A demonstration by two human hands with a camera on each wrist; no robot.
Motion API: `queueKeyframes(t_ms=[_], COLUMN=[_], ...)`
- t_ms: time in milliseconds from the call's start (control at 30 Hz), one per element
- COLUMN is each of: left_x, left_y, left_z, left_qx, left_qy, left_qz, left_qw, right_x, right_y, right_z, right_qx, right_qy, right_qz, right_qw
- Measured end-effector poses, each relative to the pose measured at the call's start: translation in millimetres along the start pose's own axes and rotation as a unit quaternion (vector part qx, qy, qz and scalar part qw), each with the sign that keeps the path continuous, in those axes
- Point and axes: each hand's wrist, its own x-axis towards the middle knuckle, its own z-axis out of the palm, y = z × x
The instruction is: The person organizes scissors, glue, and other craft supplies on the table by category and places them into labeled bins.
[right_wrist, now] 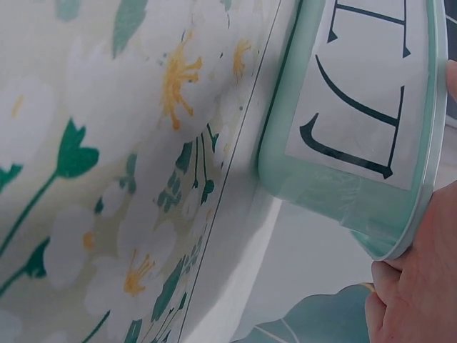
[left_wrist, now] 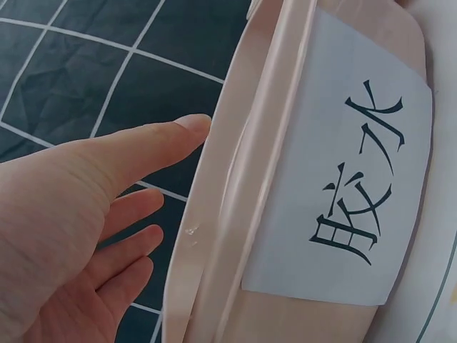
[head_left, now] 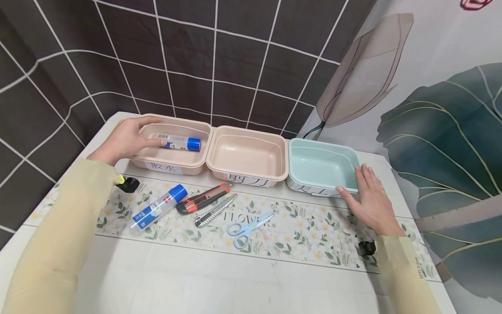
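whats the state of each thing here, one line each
left bin, upright, lidless
middle bin, upright, lidless
teal bin, upright, lidless
binned glue, capped, lying in left bin
loose glue, capped, lying down
red cutter, lying flat, blade unclear
grey cutter, lying flat, blade unclear
scissors, lying flat, blades look closed
left hand, at left bin, thumb extended
right hand, touching teal bin

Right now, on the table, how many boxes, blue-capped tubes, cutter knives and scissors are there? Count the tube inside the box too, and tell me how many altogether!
Boxes: 3
Blue-capped tubes: 2
Cutter knives: 2
Scissors: 1 pair
Total: 8
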Motion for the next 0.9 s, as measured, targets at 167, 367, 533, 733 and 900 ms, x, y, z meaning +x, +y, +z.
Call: queueKeyframes(t_ms=[167,367,533,733,900], left_x=[-5.0,-14.3,-26.5,-41.5,-56.0], left_y=[2.5,10.1,16.4,22.1,24.6], left_z=[0.0,-0.2,3.5,10.6,16.3], left_qx=[-0.006,-0.029,-0.041,-0.046,-0.05], left_qy=[0.009,0.009,0.01,0.016,0.024], left_qz=[0.002,0.006,0.014,0.026,0.045], left_qw=[0.9999,0.9995,0.999,0.9985,0.9975], right_x=[1,0,0,0,-1], right_y=[0,1,1,1,1], right_z=[0,0,0,0,0], right_qx=[0.002,0.003,0.007,0.008,0.009], right_qy=[0.001,0.002,0.0,0.001,0.001], right_qz=[0.001,0.001,-0.001,-0.003,-0.003], right_qw=[1.0,1.0,1.0,1.0,1.0])
